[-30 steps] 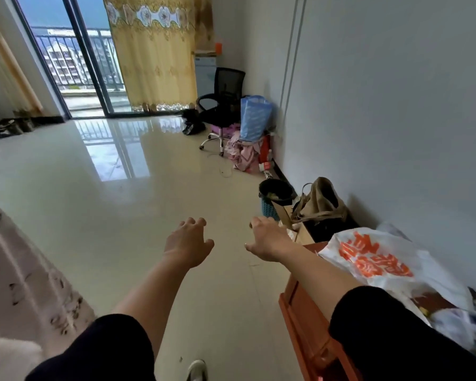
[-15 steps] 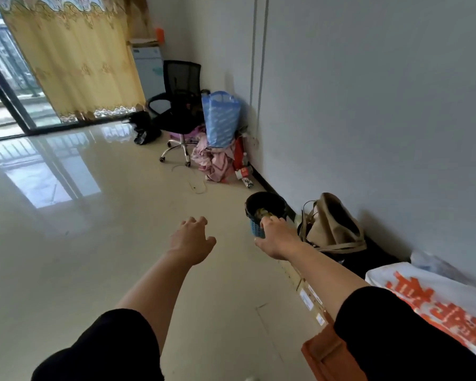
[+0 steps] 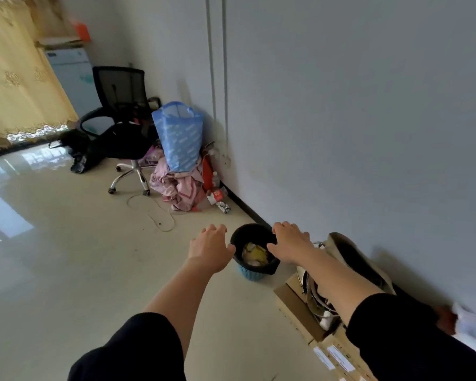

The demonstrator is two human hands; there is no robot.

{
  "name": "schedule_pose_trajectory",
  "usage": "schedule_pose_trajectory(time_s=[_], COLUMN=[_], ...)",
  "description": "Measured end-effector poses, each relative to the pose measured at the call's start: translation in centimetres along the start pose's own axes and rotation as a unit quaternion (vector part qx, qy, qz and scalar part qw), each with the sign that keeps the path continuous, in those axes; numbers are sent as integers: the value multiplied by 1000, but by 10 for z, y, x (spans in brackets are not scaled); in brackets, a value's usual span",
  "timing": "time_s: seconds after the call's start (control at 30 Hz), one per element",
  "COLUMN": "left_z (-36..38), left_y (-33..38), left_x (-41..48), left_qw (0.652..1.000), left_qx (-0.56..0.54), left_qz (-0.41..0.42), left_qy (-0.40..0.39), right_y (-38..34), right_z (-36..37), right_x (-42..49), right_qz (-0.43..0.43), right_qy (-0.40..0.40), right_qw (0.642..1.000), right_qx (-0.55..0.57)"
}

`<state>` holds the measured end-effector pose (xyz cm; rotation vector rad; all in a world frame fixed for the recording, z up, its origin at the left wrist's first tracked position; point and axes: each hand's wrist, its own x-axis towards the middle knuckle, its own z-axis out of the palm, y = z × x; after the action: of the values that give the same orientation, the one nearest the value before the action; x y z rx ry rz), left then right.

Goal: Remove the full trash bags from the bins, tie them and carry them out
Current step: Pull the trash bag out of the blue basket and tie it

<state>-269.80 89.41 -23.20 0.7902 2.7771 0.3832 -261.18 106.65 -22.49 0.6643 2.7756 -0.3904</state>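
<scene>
Black short sleeves on both arms, forearms & hands bare.

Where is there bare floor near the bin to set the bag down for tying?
Bare floor lies left of the bin, stretching to the office chair and the cloth pile. Right of the bin it is crowded: a tan bag and a cardboard box sit along the wall.
</scene>
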Motion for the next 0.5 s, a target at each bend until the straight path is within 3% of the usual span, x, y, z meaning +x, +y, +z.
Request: schedule_pose_trajectory(time_s=[0.23, 0.5], left_z=[-15, 12], left_y=[-33, -82], left_x=[156, 315], left_qw=[998, 984], left_qx=[11, 16], left_qz=[63, 162], left_qy=[-5, -77], right_y=[-30, -58], right_z=[-8, 31], right_x=[132, 265], right_qz=[35, 168], right_qy=[3, -8], right_qw=[999, 982], right_qx=[19, 90])
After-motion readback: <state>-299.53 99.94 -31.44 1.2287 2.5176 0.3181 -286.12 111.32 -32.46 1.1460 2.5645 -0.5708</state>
